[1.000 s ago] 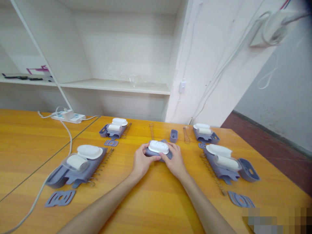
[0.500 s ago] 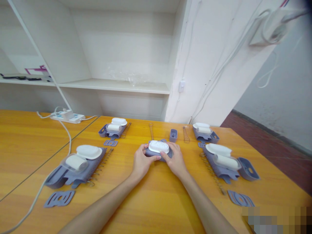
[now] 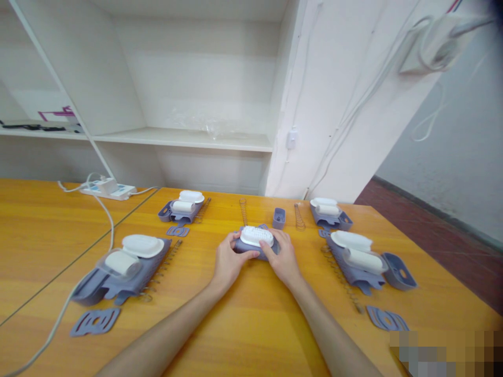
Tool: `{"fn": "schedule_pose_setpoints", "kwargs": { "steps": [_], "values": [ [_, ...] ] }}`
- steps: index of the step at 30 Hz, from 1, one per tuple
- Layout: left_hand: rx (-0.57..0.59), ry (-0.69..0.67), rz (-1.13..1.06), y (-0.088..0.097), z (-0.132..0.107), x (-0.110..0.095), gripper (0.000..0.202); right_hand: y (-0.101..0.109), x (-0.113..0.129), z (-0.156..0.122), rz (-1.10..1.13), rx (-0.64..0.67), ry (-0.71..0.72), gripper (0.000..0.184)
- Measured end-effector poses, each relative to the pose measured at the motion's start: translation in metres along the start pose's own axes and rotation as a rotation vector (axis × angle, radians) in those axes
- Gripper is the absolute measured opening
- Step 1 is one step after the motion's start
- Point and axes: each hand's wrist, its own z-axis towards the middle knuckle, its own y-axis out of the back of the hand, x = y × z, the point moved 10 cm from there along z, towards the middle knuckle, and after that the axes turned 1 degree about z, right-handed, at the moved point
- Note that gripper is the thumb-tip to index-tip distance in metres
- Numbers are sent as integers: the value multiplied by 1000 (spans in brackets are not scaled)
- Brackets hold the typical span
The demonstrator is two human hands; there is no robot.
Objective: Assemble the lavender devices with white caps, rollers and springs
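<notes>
At the middle of the table, a white oval plastic piece with rows of small bumps on top lies on a grey-purple plastic part. My left hand grips this pair from the left, thumb along the near edge. From the right, my right hand holds the same pair, its thumb pressed against the white piece's near right side. Much of the grey part is hidden under the white piece and my fingers. Just beyond stand a small grey cup-like part and a loose coil spring.
Sets of grey shells with white ovals and rolls lie at left, far left, right and far right. Springs and flat slotted plates lie beside them. A white cable runs from a power strip.
My right thumb has shifted slightly up onto the white piece. Both hands keep their hold in nearly the same place.
</notes>
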Motion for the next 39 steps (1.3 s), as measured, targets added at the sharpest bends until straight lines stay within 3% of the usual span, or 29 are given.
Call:
{"fn": "schedule_pose_setpoints", "kwargs": {
  "steps": [5, 11, 15, 19, 23, 27, 31, 35, 39],
  "values": [
    [-25, -119, 175, 3, -2, -10, 58, 13, -6, 0, 73, -93, -67, 32],
    [-19, -280, 513, -3, -10, -30, 39, 34, -2, 1, -202, -204, -24, 32],
    [-15, -282, 485, -4, -10, -34, 30, 42, -3, 0, -291, -211, -40, 37],
    [-79, -247, 382, 14, 12, -29, 37, 43, -1, -3, -201, -216, -40, 38],
    [-46, -100, 466, 29, 51, -7, 37, 31, 13, -7, -138, -171, 4, 34],
    [110, -42, 700, 21, 78, 4, 42, 6, 36, -14, -199, -20, 130, 22],
    [191, -48, 855, 7, 93, 0, 44, -6, 47, -20, -150, 57, 186, 14],
    [216, 5, 983, -4, 102, -2, 50, -14, 53, -22, -89, 138, 219, 19],
    [204, 30, 1038, -10, 105, -4, 31, -18, 54, -22, -86, 173, 226, 27]
  ]
}}
